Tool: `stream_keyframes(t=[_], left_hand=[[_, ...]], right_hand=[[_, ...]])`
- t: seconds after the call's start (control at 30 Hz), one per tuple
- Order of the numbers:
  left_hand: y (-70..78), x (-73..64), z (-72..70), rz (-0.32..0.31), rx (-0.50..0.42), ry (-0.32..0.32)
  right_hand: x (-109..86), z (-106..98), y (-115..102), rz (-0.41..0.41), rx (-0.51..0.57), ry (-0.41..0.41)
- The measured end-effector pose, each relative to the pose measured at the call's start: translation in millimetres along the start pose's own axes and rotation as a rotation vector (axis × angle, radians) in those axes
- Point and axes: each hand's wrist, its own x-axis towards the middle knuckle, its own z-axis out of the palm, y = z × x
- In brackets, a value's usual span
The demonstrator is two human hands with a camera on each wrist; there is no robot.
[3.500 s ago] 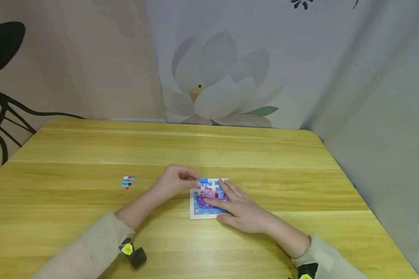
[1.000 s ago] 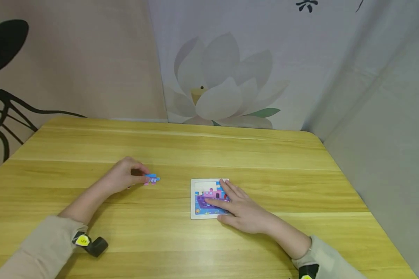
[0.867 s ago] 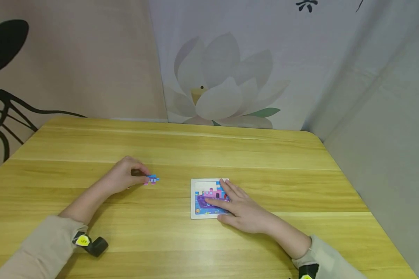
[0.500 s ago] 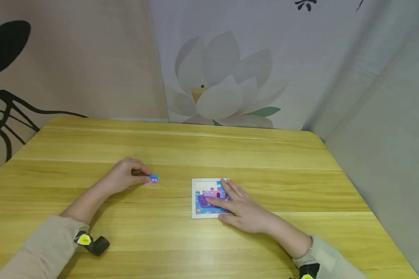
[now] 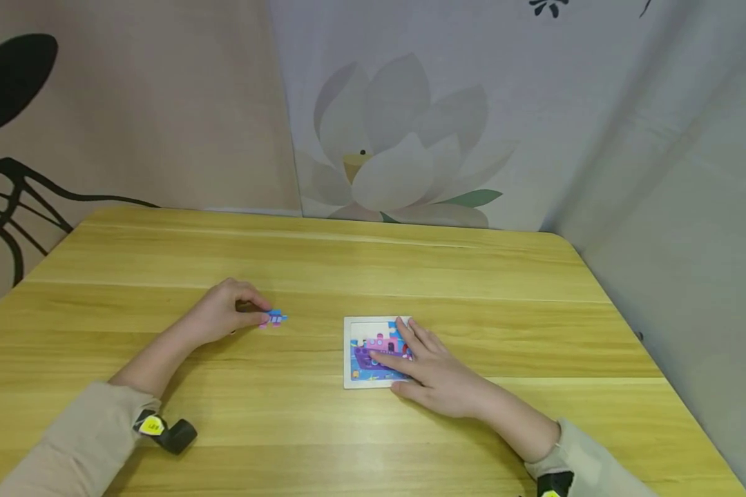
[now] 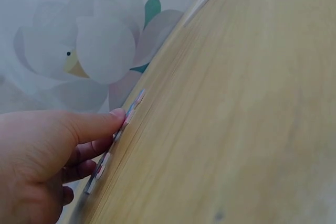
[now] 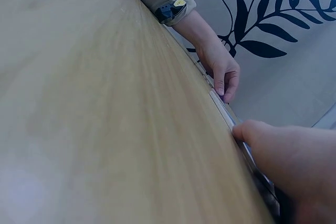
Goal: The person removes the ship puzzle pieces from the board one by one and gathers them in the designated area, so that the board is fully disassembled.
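My left hand [image 5: 224,314] pinches a blue and pink jigsaw puzzle piece [image 5: 276,318] between thumb and fingertips, low over the table left of centre. In the left wrist view this puzzle piece [image 6: 137,101] shows nearly edge-on, and another piece [image 6: 100,172] lies under the curled fingers. My right hand [image 5: 438,376] lies with spread fingers across the right side of a white-framed jigsaw puzzle [image 5: 347,359]. A purple and pink ship picture shows in it, with bare pale backing at its upper left. The fingers hide its right part.
The wooden table [image 5: 472,276] extends around both hands, its far edge against a curtain [image 5: 410,138] printed with a flower. Another pale curtain [image 5: 677,207] hangs along the right side. A black camera [image 5: 177,436] is strapped to the left wrist.
Since the earliest frame, my left hand has carried the blue and pink puzzle piece left, away from the puzzle, uncovering its upper left. Over the last second both hands have stayed nearly still.
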Motion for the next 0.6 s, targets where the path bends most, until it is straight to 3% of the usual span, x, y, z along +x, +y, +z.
stream_keyframes(t=[0.23, 0.6], left_hand=[[1.1, -0.1, -0.6, -0.023, -0.025, 0.001], [10.3, -0.2, 2.4, -0.085, -0.066, 0.075]], right_hand=[[-3.9, 1.4, -4.0, 0.009, -0.022, 0.034], [-13.5, 3.1, -12.3, -0.048, -0.058, 0.096]])
